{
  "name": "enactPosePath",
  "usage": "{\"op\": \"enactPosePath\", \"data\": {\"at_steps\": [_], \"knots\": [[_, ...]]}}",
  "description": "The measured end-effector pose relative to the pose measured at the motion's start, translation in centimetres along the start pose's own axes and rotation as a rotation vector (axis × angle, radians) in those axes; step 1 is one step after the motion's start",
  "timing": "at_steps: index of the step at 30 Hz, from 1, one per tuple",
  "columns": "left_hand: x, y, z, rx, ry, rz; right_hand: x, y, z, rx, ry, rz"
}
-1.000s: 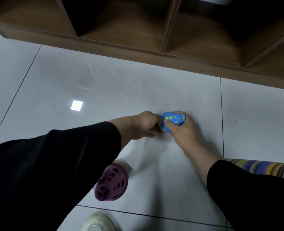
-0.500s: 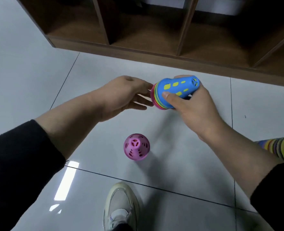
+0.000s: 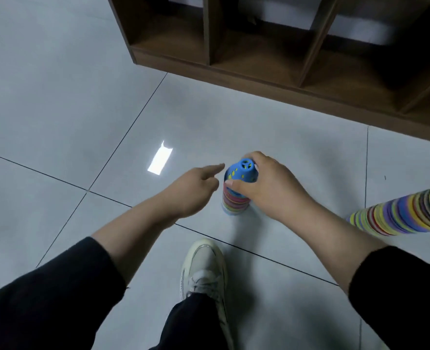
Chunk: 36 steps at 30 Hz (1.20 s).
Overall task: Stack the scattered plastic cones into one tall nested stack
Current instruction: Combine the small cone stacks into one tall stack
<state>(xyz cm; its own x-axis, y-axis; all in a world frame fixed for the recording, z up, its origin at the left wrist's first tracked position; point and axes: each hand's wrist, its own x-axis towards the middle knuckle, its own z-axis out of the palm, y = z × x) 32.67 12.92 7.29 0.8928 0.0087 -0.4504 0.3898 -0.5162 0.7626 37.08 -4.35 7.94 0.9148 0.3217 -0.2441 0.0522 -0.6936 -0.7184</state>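
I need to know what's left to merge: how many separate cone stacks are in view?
2. A short stack, blue cone on top, stands on the floor under the right hand. A long multicoloured stack runs off the right edge. Loose cones may lie outside the view.

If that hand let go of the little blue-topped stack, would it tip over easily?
Probably steady: the short stack stands upright on flat tile floor. Likely light, since the blue cone is perforated plastic. The right hand grips it.

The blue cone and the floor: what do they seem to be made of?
Blue cone: probably moulded plastic with a matte finish; it has an even colour and cut-out holes in its tip. Floor: probably glazed tile; it has straight dark joints and a bright mirror-like reflection of light.
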Motion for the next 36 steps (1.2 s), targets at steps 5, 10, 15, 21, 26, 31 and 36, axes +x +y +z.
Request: {"op": "enactPosePath", "data": {"at_steps": [5,10,15,21,26,31,36], "knots": [[0.7,-4.0,4.3,-0.299,-0.018,0.034,-0.1,2.3,1.1,0.075,0.098,-0.011],[2.7,-6.7,6.1,-0.433,0.135,-0.273,0.4,4.3,-0.3,0.171,0.163,0.042],[4.9,-6.9,7.9,-0.626,0.016,-0.479,1.0,6.1,-2.1,0.320,0.195,0.089],[7.1,-5.4,9.3,-0.833,0.024,-0.531,1.7,7.6,-3.0,0.443,0.201,0.150],[7.5,-4.6,9.5,-0.991,0.038,-0.542,1.3,7.6,-3.7,0.438,0.230,0.134],[7.3,0.3,7.7,-1.052,-0.014,-0.445,1.0,3.3,-9.0,0.396,0.319,-0.006],[5.0,12.5,3.3,-0.959,-0.182,-0.256,-0.7,-3.2,-20.7,0.354,0.495,-0.156]]}}
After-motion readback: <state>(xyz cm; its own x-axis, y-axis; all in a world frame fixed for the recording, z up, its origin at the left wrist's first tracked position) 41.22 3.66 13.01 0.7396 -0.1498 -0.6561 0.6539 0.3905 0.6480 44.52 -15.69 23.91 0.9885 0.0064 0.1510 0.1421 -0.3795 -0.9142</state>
